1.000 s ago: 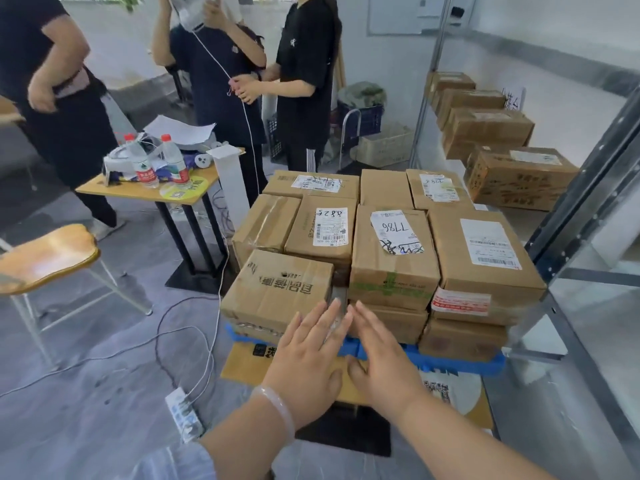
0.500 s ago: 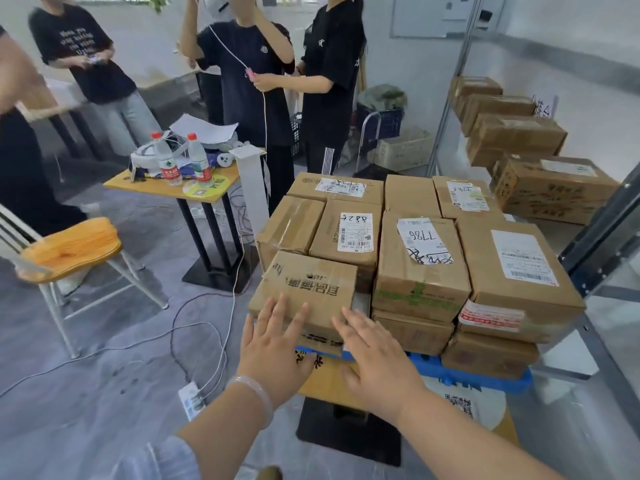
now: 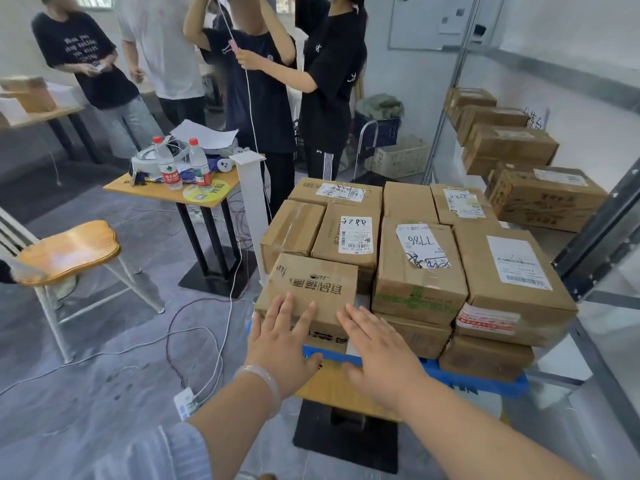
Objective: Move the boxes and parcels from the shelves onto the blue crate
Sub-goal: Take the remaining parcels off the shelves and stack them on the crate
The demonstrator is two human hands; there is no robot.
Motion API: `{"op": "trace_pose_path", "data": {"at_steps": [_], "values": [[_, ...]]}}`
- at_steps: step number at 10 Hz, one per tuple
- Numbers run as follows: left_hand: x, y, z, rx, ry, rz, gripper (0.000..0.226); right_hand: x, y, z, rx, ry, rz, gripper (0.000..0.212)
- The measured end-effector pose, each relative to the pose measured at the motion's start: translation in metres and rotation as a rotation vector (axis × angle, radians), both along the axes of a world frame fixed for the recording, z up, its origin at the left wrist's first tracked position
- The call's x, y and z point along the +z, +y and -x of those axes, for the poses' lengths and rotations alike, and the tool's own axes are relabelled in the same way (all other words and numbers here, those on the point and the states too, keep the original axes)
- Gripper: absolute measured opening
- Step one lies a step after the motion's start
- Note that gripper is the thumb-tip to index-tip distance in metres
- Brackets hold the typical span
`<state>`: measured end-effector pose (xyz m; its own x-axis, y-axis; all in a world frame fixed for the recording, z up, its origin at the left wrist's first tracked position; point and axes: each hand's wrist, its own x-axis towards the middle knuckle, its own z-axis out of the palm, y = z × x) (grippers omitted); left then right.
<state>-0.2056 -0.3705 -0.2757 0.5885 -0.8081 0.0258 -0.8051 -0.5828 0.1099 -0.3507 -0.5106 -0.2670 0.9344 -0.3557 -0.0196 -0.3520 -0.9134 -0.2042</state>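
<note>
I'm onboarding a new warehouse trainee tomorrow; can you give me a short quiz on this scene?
1. True or false: the left hand and the right hand both have straight fingers, with no grip on anything.
2. The crate under the stacked boxes is: A red, B blue, C green.
3. How many red-capped bottles stand on the yellow table?
Key: 1 true; 2 B; 3 two.
</note>
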Motion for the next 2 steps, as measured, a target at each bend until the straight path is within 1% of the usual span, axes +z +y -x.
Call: {"op": "trace_pose_path", "data": {"at_steps": [2], "values": [[0.014, 0.001, 0.001, -0.008, 0.031, -0.019, 0.084, 0.02, 0.001, 0.005, -0.005, -0.038, 0.01, 0.085]]}}
